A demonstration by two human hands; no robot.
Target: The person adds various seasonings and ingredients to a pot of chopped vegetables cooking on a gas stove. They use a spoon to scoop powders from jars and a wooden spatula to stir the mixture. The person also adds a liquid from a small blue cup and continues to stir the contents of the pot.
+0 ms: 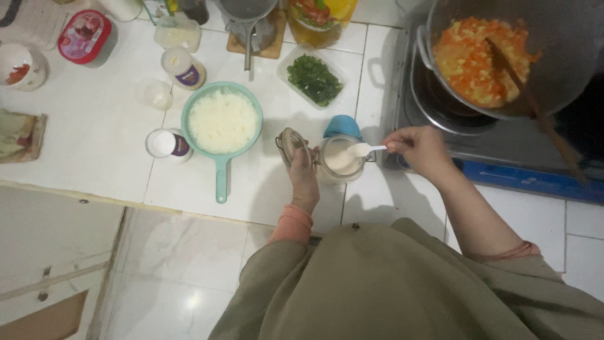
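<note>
My left hand (304, 175) grips the side of a glass jar (340, 162) of white powder, its hinged lid (290, 143) flipped open to the left. My right hand (418, 150) pinches a small white plastic spoon (365, 149) heaped with white powder, held just over the jar's mouth. The jar stands on the white tiled counter (100, 132) beside the stove.
A teal strainer (222, 123) of white rice sits left of the jar. A tray of chopped greens (314, 79) lies behind it. On the stove (503, 157) a pot (497, 56) holds orange and yellow diced food with a wooden spoon (535, 104). Small jars (167, 144) and tubs stand left.
</note>
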